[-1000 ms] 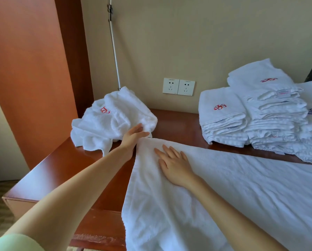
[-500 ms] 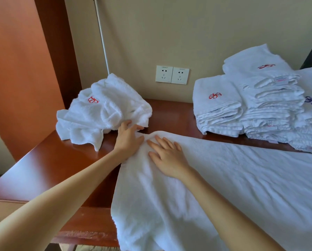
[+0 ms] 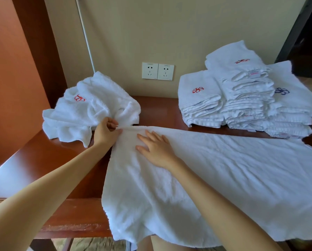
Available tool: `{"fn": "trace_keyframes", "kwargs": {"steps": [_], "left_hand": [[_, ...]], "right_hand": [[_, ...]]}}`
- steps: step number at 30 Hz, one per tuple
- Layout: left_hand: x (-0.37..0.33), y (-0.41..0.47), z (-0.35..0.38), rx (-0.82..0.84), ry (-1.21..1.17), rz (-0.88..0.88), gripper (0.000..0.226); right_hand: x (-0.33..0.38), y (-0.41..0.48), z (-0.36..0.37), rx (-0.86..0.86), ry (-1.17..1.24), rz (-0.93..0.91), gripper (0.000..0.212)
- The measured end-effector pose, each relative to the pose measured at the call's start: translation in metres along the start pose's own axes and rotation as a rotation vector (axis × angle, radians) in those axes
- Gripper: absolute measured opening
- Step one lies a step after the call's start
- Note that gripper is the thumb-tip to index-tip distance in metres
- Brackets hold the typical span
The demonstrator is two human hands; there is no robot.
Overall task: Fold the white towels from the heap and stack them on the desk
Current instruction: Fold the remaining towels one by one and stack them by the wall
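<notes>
White towel (image 3: 224,178) spread over desk (image 3: 34,160), far corner pinched in L hand (image 3: 104,131), fingers curled. R hand (image 3: 157,149) flat on cloth just beside, fingers straight, splayed. Heap (image 3: 90,107) just behind.

Bright, soft daylight fills the frame; pale glare sheens the surface (image 3: 16,176) at lower left. Wide-angle bending at the edges, slight blur along the bottom.
</notes>
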State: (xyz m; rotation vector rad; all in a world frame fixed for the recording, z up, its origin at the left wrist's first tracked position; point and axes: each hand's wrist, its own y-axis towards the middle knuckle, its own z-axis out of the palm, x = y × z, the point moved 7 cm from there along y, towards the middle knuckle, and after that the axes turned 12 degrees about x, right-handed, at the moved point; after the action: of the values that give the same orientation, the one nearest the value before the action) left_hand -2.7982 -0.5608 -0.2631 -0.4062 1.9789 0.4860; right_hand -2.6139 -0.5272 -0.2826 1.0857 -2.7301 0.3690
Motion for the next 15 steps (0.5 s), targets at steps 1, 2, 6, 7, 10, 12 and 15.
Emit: {"fn": "trace_keyframes", "kwargs": {"steps": [1, 2, 6, 7, 10, 12, 15], "left_hand": [[0.002, -0.002, -0.004, -0.044, -0.032, -0.001, 0.019], [0.002, -0.003, -0.006, -0.069, -0.028, 0.005, 0.023], [-0.019, -0.015, 0.003, -0.041, 0.334, 0.250, 0.034], [-0.031, -0.021, 0.008, -0.016, 0.443, 0.390, 0.036], [-0.037, -0.031, 0.042, 0.374, 0.609, 0.540, 0.041], [-0.018, -0.027, 0.056, 0.586, 0.725, 0.344, 0.049], [-0.005, -0.022, 0.053, 0.608, 0.946, 0.187, 0.058]], "right_hand": [[-0.001, 0.001, 0.001, 0.012, -0.009, 0.002, 0.055], [-0.002, 0.002, 0.001, 0.022, -0.020, 0.006, 0.055], [-0.002, 0.004, 0.002, 0.029, -0.046, 0.015, 0.055], [-0.001, 0.003, 0.002, 0.030, -0.047, 0.017, 0.055], [0.001, 0.000, 0.000, 0.022, -0.028, 0.013, 0.055], [0.001, -0.001, -0.001, 0.008, 0.001, 0.001, 0.054], [-0.001, -0.001, -0.001, 0.014, 0.009, 0.001, 0.053]]}}
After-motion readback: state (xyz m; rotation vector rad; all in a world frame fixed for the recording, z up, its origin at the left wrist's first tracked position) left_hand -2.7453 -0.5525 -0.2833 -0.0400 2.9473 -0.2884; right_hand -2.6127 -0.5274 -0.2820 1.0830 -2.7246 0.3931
